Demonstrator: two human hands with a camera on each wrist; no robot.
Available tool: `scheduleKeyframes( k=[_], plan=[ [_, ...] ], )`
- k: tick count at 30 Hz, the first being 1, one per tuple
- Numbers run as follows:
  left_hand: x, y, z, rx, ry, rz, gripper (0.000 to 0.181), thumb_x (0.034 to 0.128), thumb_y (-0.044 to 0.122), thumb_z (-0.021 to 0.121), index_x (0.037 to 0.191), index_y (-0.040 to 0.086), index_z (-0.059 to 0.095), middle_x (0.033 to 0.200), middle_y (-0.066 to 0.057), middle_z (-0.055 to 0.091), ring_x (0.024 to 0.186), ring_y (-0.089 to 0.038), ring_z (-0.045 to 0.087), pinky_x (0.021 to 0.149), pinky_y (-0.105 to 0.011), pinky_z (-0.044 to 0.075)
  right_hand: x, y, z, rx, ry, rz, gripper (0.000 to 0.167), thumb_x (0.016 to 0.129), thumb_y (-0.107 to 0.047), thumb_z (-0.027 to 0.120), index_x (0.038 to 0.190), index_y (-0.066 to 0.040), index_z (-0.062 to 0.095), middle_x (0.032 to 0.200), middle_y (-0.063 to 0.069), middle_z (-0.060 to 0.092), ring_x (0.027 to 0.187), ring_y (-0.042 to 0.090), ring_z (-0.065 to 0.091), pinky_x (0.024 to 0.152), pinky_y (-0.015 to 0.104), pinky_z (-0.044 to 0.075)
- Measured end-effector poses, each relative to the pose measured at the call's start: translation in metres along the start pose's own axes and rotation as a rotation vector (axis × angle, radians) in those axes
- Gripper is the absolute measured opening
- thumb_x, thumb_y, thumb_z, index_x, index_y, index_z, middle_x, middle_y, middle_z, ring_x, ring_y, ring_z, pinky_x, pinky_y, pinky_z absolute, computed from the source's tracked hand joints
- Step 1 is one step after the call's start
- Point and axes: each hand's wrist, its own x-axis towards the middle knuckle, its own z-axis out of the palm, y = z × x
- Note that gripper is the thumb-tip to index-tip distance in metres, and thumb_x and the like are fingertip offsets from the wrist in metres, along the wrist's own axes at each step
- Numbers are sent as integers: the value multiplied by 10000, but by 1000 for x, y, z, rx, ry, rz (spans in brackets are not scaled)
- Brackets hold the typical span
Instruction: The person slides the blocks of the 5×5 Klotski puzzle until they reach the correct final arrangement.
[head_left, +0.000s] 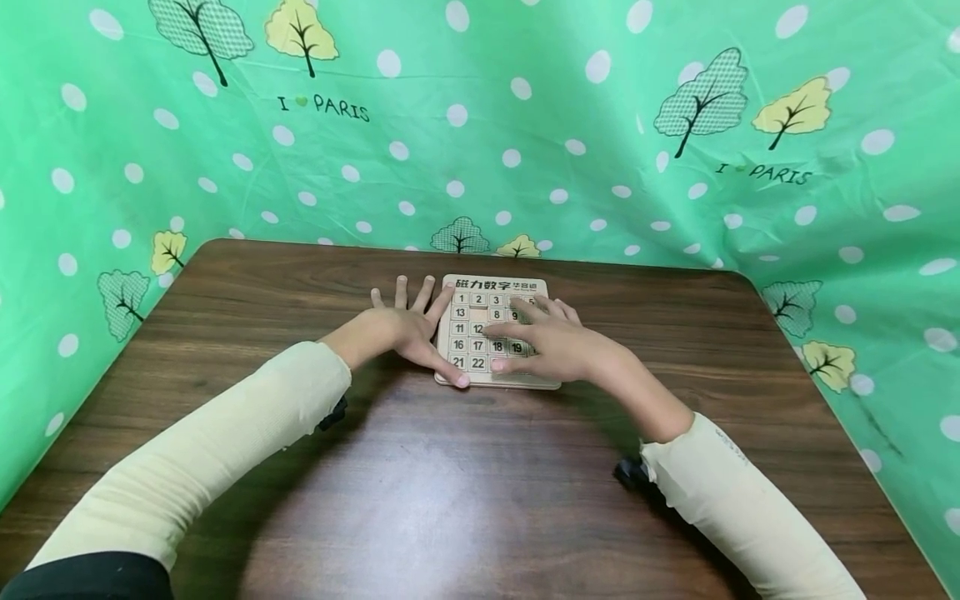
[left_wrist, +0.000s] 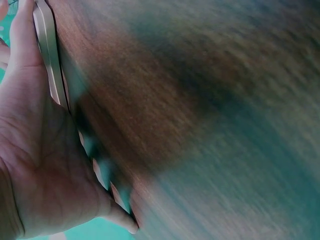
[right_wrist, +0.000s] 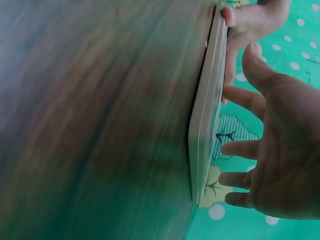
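Observation:
A square wooden number slide puzzle (head_left: 525,382) lies flat near the table's far edge, its numbered tiles in rows. One gap shows bare wood between tiles 13 (head_left: 461,313) and 8 (head_left: 497,315). My left hand (head_left: 408,327) is spread at the puzzle's left side, thumb on the lower left corner and index finger along the upper left edge. Over the right part is my right hand (head_left: 558,343), fingers extended; its index fingertip is at tile 12 (head_left: 477,329). Several tiles are hidden beneath it. The right wrist view shows the puzzle's side (right_wrist: 200,130) edge-on.
The dark wood-grain table (head_left: 420,500) extends toward me and to both sides. Behind it hangs a green dotted cloth (head_left: 510,192) with printed trees. Cream sleeves (head_left: 217,442) cover both forearms, with a black device (head_left: 633,473) under the right wrist.

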Motion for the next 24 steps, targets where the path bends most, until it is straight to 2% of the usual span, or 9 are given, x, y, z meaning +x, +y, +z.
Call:
scheduleKeyframes(
  k=[4,9,13,19,24],
  plan=[
    [1,-1,1,5,-2,0,1652,708,1064,693,1726,317,-373,1831,-137,-385,1665,-561,-342,1281,-891,-131,6,-7,0,-39,-15,9,711,1065,-706,634,1707,-432,498,1901,219,146,1733,608,76,1366,822,104],
    [0,0,-1,3,-1,5,1662,700,1066,697,1726,315,-373,1830,-140,-384,1664,-565,-342,1279,-896,-124,17,-10,-4,-116,-21,71,762,1064,-750,593,1742,-449,421,1910,210,94,1739,594,67,1392,781,79],
    [1,0,-1,3,-2,6,1662,701,1065,697,1728,312,-371,1833,-143,-378,1662,-569,-342,1277,-898,-124,21,-7,-5,-109,-3,78,775,1069,-755,581,1752,-434,407,1909,214,92,1739,593,75,1398,770,65],
    [4,0,0,-4,4,13,1667,689,1066,707,1731,326,-363,1832,-131,-385,1659,-559,-356,1275,-896,-134,1,1,-7,-43,6,66,704,1079,-713,608,1697,-385,530,1903,209,141,1749,575,41,1379,804,61],
    [4,-1,2,-6,2,4,1677,678,1070,710,1725,331,-371,1823,-116,-405,1653,-544,-378,1273,-896,-143,-14,5,-5,-32,-8,58,661,1075,-680,638,1658,-373,588,1890,238,175,1730,614,85,1353,841,98]
  ],
)
